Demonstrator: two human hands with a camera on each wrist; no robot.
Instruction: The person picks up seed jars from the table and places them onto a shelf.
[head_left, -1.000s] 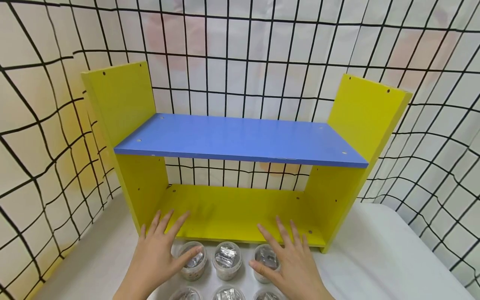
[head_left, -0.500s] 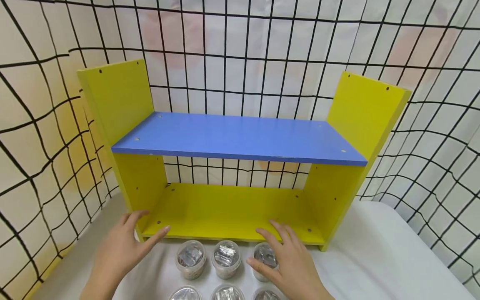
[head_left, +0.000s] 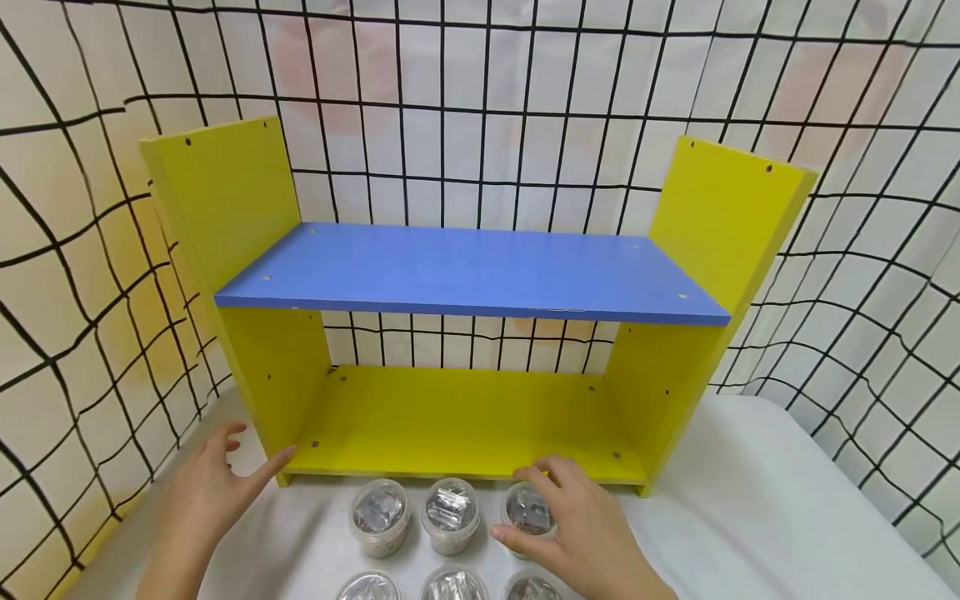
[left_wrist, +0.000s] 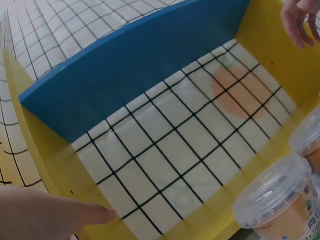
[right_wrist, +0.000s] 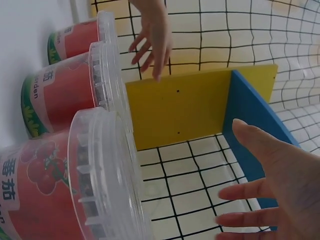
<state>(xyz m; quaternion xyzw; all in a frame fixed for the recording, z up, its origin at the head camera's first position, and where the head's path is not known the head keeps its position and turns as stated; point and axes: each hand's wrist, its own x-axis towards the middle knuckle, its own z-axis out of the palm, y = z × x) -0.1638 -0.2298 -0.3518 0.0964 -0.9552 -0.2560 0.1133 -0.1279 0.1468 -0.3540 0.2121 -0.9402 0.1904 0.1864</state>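
Note:
My right hand point(head_left: 585, 529) hovers with fingers bent and spread over the back-row right plastic tub point(head_left: 528, 508), hiding part of it. In the right wrist view its fingers point(right_wrist: 250, 219) stand apart from the nearest lidded tub point(right_wrist: 42, 185), which has a red label with fruit pictures. Off to the left, my left hand point(head_left: 202, 492) is held loosely open beside the shelf unit's left front corner, holding nothing. Two more tubs, a left tub point(head_left: 379, 517) and a middle tub point(head_left: 451, 515), share that row, silvery packets showing through their lids.
A yellow shelf unit with a blue middle board point(head_left: 472, 271) and yellow base point(head_left: 457, 421) stands behind the tubs. Another row of tubs point(head_left: 453, 586) is cut off by the bottom edge. Black-grid white cloth point(head_left: 487, 100) hangs behind and at both sides of the white tabletop point(head_left: 750, 517).
My left hand has moved left, away from above the left tub, to beside the unit's corner. The right hand stays over the right tub, its fingers more bent now.

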